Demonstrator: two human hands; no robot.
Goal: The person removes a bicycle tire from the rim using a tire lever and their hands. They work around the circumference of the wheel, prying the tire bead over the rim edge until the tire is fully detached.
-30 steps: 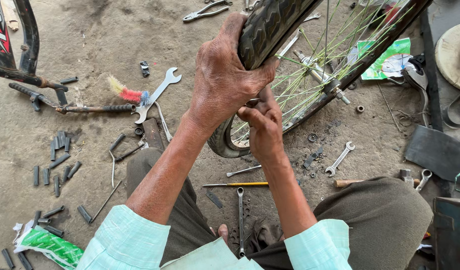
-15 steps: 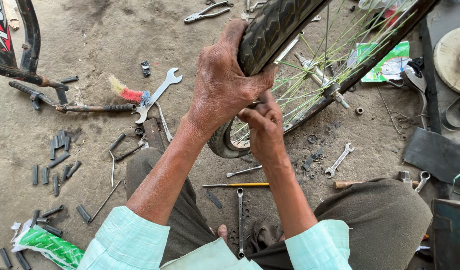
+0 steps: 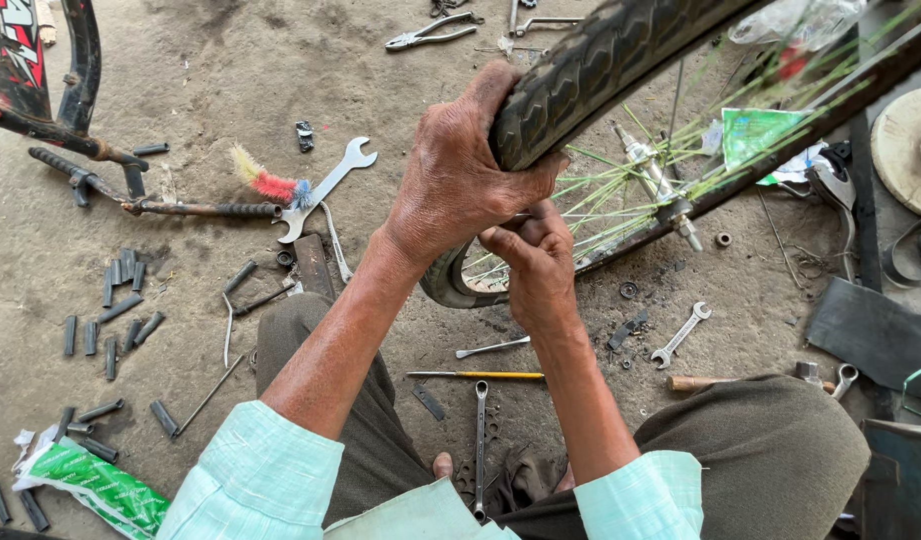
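A bicycle wheel stands upright in front of me, with a black knobbly tyre (image 3: 591, 70) and green spokes (image 3: 631, 190) around a metal hub axle (image 3: 661, 185). My left hand (image 3: 456, 175) wraps over the tyre's tread from the left and grips it. My right hand (image 3: 536, 265) sits just below, fingers curled in at the rim on the wheel's inner side; whether it holds anything small is hidden. Both forearms reach out from pale green sleeves above my knees.
The dusty floor holds a large spanner (image 3: 326, 185), a bicycle handlebar with coloured tassel (image 3: 266, 185), pliers (image 3: 431, 32), a small spanner (image 3: 681, 335), a yellow screwdriver (image 3: 476, 375), several short black rubber tubes (image 3: 121, 310), a green packet (image 3: 96, 480) and a black rubber sheet (image 3: 871, 330).
Both hands stay on the wheel in the same grip. The tyre and hands have shifted only very slightly.
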